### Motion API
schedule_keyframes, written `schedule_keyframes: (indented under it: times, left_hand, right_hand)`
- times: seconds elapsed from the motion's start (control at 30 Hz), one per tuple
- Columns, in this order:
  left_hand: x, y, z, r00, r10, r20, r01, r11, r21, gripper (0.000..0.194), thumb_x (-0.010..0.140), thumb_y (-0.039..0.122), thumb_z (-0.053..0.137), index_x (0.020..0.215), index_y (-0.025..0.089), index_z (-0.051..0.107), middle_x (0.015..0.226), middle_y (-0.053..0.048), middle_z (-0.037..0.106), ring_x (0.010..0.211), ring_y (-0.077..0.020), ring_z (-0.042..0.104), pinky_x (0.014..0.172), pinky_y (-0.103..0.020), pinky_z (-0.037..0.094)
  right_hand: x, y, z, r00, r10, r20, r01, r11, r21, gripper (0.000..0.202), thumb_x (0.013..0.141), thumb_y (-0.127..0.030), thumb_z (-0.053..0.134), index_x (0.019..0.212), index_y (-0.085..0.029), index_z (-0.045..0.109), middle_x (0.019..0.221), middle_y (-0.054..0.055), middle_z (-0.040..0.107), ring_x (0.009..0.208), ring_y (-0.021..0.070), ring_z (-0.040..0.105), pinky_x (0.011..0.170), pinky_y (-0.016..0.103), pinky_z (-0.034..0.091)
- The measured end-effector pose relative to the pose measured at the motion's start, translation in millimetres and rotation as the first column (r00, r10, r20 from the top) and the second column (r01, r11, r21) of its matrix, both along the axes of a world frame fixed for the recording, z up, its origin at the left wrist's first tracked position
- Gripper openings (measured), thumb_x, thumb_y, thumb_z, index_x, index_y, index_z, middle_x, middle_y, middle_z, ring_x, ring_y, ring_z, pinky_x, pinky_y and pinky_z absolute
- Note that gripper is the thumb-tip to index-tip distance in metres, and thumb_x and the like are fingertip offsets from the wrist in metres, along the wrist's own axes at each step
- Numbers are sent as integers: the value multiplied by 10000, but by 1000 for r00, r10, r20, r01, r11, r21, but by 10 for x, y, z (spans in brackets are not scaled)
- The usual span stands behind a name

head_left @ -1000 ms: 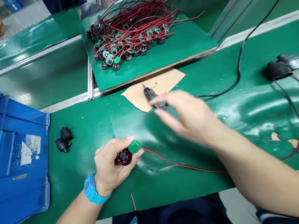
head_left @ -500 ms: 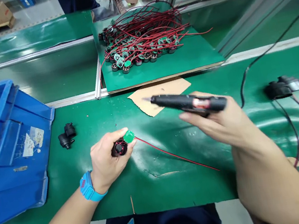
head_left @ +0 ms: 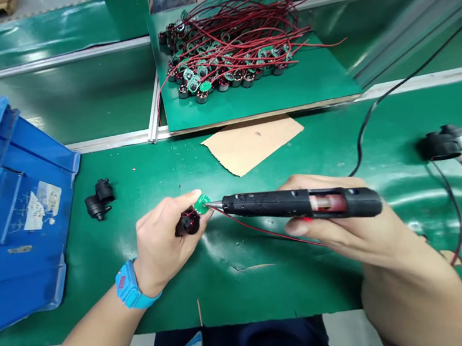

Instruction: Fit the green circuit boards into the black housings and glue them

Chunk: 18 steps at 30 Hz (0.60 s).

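Note:
Between the thumb and fingers of my left hand (head_left: 164, 235) is a small round green circuit board (head_left: 201, 203), held beside a dark cylindrical part (head_left: 187, 223). A thin red wire (head_left: 263, 231) runs from the board to the right and passes behind my right hand (head_left: 348, 230). That hand is closed around a black pen-shaped tool (head_left: 272, 204) with a slim metal tip and a side window showing a reddish cylinder. Its tip meets the board's right edge; whether it presses there I cannot tell. A small red light glows near my right thumb.
A raised green board (head_left: 262, 99) at the back bears a pile of wired parts (head_left: 231, 47). Brown cardboard (head_left: 255, 145) lies before it. A blue bin (head_left: 49, 258) and black fittings (head_left: 99, 200) are left; black parts (head_left: 440, 145) and a black cable (head_left: 366, 128) are right.
My right hand has brought the tool down and left, from above the table to the green circuit board. My left hand keeps its grip. The view has tipped slightly downward.

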State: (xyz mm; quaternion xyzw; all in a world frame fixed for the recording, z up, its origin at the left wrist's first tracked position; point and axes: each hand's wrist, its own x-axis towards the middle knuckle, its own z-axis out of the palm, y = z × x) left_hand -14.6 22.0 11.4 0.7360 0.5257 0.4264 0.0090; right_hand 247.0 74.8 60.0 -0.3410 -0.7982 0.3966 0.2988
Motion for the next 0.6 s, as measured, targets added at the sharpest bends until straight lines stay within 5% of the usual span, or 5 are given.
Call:
schedule_keyframes:
  times: [0.23,0.4,0.6]
  left_hand:
    - [13,3,37,1000,-5,-14,5,1000,7,244,929,325,724,1123,201,644,823,0,755,701,-129,721,621,-215,539]
    - [4,5,55,999,-19,-29,19,1000,3,229,935,327,716,1113,201,646,814,0,754,657,-123,699,601,-217,527]
    - [19,-50,63,1000,-22,19,22,1000,-10,253,892,348,769,1081,213,669,820,7,766,653,-123,709,620,-222,554]
  right_hand:
    - [27,-25,-29,994,-45,94,43,999,29,298,914,-492,715,824,-223,624,682,-38,587,560,101,513,534,240,430]
    - [2,-99,-4,981,-72,181,38,982,186,332,951,-526,646,823,-229,577,700,-9,613,541,127,538,517,272,425]
    - [96,155,-289,792,-398,463,81,820,566,358,1018,-522,491,869,-209,581,793,56,654,625,184,598,519,303,370]
